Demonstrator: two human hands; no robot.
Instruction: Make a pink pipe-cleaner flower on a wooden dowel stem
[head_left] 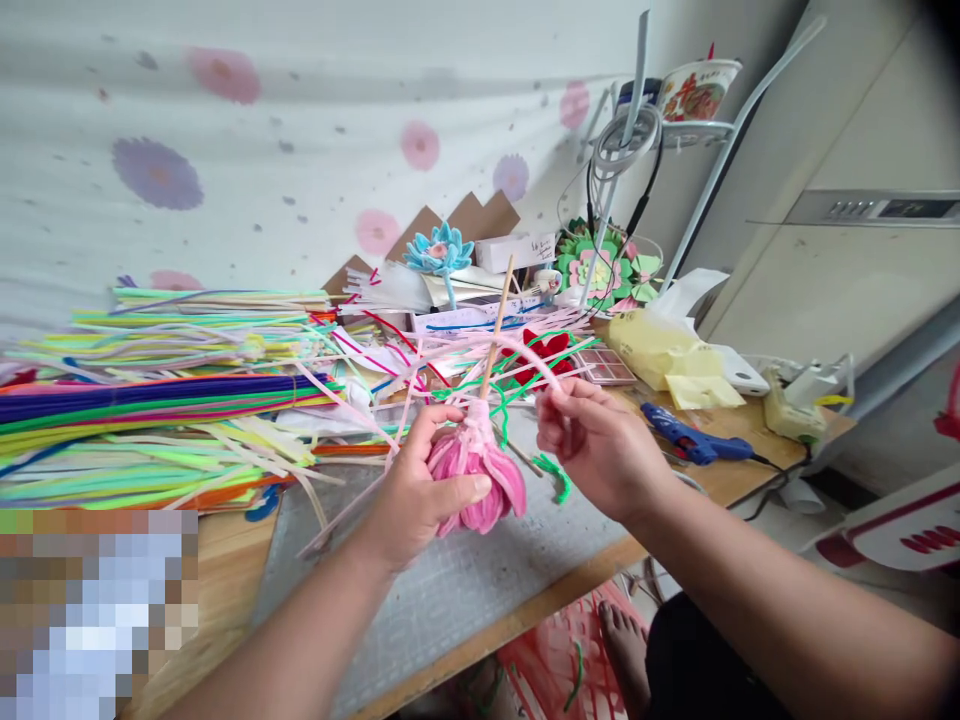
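left hand [409, 485] curled in a grip, thumb [457, 493] out straight, right hand [600, 435] pinching, both forearms [742, 560] bare, right one crossing the table's [225, 600] front edge

Head camera, one view. Worn on the person's head; faced forward and down over the tabletop [217, 620], whose front edge slanted from 7 up to 3 o'clock. Range: close; the left hand [431, 490] and right hand [592, 440] lay near centre, forearms [787, 600] entering from 7 and 4. Backdrop: flowered cloth [300, 150], 9 to 12. Downward reach: a foot [624, 630] below the edge, 5 o'clock.
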